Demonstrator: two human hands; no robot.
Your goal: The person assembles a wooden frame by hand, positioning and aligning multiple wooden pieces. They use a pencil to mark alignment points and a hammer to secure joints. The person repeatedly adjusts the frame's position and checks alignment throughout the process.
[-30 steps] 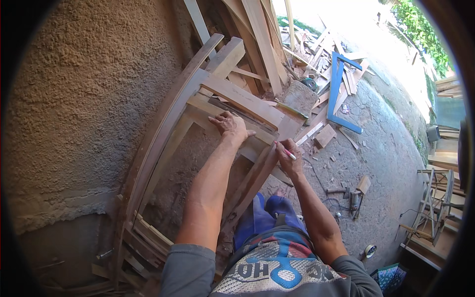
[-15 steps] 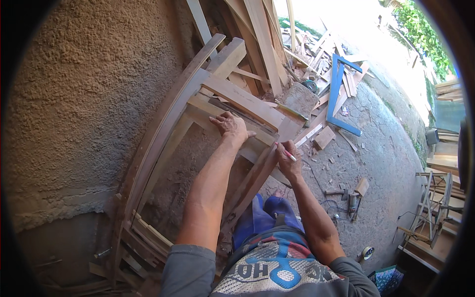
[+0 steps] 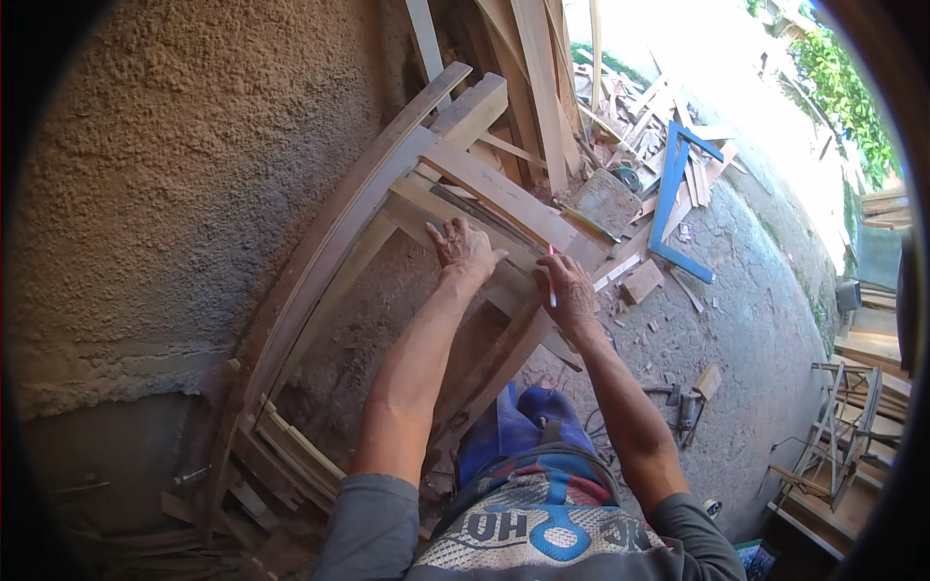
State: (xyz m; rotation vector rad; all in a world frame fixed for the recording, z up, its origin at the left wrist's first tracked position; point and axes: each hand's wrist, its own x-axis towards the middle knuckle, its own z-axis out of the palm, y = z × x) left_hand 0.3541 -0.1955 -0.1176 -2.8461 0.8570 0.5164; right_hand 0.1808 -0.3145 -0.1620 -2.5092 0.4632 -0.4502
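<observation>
A wooden frame (image 3: 334, 215) of long side rails and crosspieces lies in front of me, beside the wall. My left hand (image 3: 467, 250) rests on a narrow board (image 3: 418, 200) set across the frame, its fingers spread and thumb stretched to the right. In my right hand (image 3: 572, 289) is a slim red-and-white pencil (image 3: 552, 281), pinched in the fingers near the board's right end. The pencil's red end points away from me, close to the joint with the other side rail (image 3: 509, 353). A wider crosspiece (image 3: 504, 198) runs just beyond both hands.
A rough wall (image 3: 213, 174) rises at the left. Planks (image 3: 538, 87) lean at the back, near scattered offcuts. A blue angled frame (image 3: 666, 198), a wood block (image 3: 642, 283) and a power tool (image 3: 690, 412) lie on the ground at right. Racked timber (image 3: 843, 455) stands far right.
My right hand has shifted slightly away from me, and the pencil has turned from slanted to nearly straight ahead. My left hand stays on the board. The whole view has shifted slightly.
</observation>
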